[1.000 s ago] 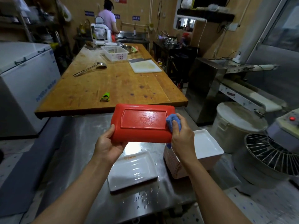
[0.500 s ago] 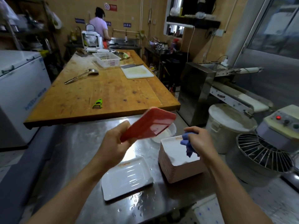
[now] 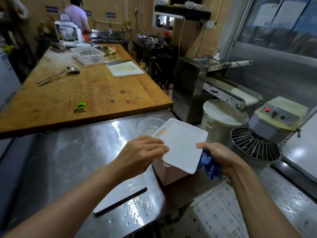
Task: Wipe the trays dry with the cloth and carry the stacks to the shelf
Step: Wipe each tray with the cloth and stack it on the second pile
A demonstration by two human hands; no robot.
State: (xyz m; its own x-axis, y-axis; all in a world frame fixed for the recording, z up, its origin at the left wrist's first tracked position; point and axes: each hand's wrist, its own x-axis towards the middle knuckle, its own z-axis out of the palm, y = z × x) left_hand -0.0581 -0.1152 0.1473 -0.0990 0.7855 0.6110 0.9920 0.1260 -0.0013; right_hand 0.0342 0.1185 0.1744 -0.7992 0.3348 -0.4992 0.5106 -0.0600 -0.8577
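Note:
A rectangular tray (image 3: 183,143), white face up with red print at one corner, lies tilted on top of the stack of trays (image 3: 169,172) on the steel table (image 3: 68,152). My left hand (image 3: 142,153) holds its left edge. My right hand (image 3: 217,155) grips a crumpled blue cloth (image 3: 210,164) and touches the tray's right edge with its fingertips. Another white tray (image 3: 120,194) lies flat on the wet table, partly hidden under my left forearm.
Water drops (image 3: 137,208) lie near the table's front edge. A clear plastic bowl (image 3: 149,126) sits behind the stack. Beyond is a wooden table (image 3: 94,93) with a green peeler (image 3: 79,106), ladle, basket and cutting board. A bucket (image 3: 221,121) and mixer (image 3: 267,133) stand right. A person works far back.
The tray was turned over from its red underside to its white face and lowered onto the stack. My right hand with the cloth moved to its right edge.

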